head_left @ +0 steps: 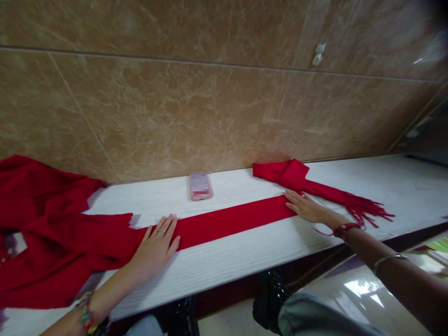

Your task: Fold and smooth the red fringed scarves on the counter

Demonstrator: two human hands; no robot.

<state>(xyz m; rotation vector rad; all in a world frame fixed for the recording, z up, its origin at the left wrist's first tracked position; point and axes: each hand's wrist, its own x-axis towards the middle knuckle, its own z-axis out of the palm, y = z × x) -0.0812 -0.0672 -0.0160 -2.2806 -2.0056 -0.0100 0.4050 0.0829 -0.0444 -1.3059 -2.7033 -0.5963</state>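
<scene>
A long red scarf lies flat in a narrow strip across the white bench top. My left hand rests on its left part with the fingers stretched out and a ring on one finger. On the strip's right end lies my right hand, palm down, fingers extended. Beside that hand, towards the wall, sits a folded red scarf with a fringed end spread to the right. A loose heap of red cloth lies to the left of my left hand, partly over the strip's left end.
A small packet with a blurred face lies against the marbled tile wall. The white bench top ends in a front edge above the shiny floor. A socket is on the wall.
</scene>
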